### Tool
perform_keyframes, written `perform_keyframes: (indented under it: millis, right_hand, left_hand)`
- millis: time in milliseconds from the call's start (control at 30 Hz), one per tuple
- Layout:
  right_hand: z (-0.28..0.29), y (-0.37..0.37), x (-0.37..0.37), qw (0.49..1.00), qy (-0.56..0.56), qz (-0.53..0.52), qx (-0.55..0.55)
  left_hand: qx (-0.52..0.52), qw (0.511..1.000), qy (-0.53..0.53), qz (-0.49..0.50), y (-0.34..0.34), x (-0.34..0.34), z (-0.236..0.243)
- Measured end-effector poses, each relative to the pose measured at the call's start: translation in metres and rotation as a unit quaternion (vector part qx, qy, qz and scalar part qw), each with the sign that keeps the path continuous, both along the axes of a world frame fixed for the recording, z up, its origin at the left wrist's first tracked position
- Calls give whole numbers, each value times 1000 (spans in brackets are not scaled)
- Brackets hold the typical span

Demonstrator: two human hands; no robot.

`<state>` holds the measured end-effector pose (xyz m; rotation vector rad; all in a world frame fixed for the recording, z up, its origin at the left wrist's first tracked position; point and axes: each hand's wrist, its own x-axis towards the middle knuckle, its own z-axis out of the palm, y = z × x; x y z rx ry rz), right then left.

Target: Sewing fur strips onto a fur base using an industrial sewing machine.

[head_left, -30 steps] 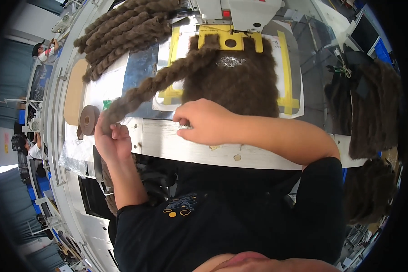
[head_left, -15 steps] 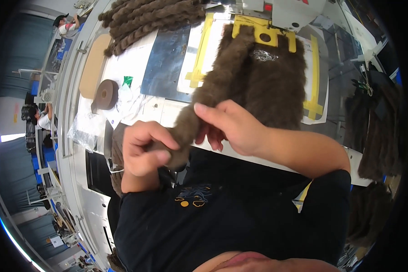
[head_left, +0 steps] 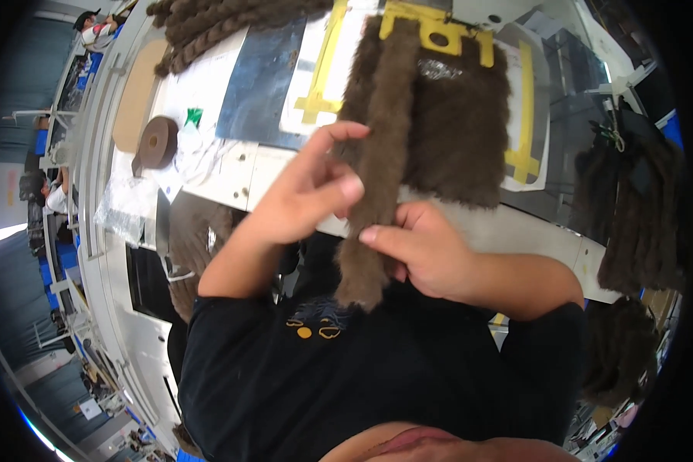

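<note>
A long strip of brown fur point(head_left: 387, 115) runs from the yellow metal guide point(head_left: 439, 35) at the machine down toward my body. My right hand point(head_left: 427, 246) pinches the strip near its lower end, thumb on top and fingers beneath. Alongside the strip's left edge, my left hand point(head_left: 308, 185) is open, thumb and forefinger apart, with its fingertips close to the fur. Whether they touch it I cannot tell. To the right of the strip lies a wide brown fur panel point(head_left: 462, 138), its top edge under the guide.
Rolled fur strips point(head_left: 231, 31) lie at the back left, near a blue-grey plate point(head_left: 262, 85). A roll of brown tape point(head_left: 158, 142) and a clear plastic bag point(head_left: 122, 208) are on the left. Fur pieces point(head_left: 639, 208) hang at the right. Two people work at the far left.
My left hand has let go of the strip's lower end and moved up beside it. The strip, bent to the left before, now hangs straighter toward me. My right hand has moved lower along it.
</note>
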<state>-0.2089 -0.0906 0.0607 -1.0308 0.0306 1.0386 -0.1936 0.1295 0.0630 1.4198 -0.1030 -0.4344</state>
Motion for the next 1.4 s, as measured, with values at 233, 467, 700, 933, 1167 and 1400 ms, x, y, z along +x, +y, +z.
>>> perform_keyframes:
  millis: [233,467,700,933,1167,1400]
  right_hand:
    - [-12,-18,-16,988,-97,79,-88]
    - [-19,-36,-34,977,-112,125,-129]
    - [-21,-39,-29,977,-104,133,-133]
    - [-11,-50,-29,974,-116,133,-144]
    - [-13,-56,-28,958,-162,177,-155]
    - [-18,-56,-30,960,-164,166,-154]
  left_hand:
    - [-10,996,-4,-85,-17,-11,-19]
    - [-7,977,-2,-213,-22,-13,-23]
    - [-60,973,8,-223,-29,-17,-32]
    - [-88,979,14,-183,-35,-21,-32]
    - [-20,977,-29,-209,-34,-6,-1]
    - [297,775,-479,-285,-70,51,54]
